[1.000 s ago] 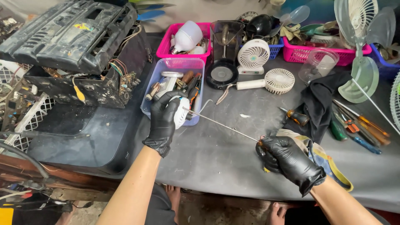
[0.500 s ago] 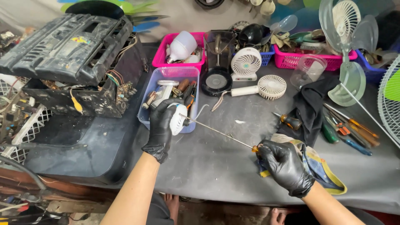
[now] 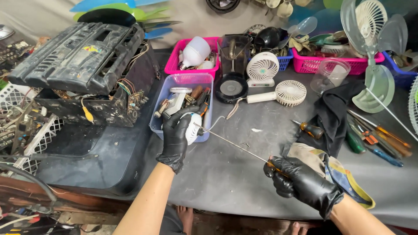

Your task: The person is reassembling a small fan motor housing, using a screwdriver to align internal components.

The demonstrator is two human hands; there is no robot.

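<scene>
Hands in black gloves are working: left hand (image 3: 176,137) is gripping a small white fan part (image 3: 193,128) (keeping it steady), while right hand (image 3: 300,182) is squeezing a long thin screwdriver (image 3: 235,146) poking into it.

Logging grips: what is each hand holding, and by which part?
Left hand wraps the white part around its body; right hand grips the long screwdriver by its handle.
</scene>
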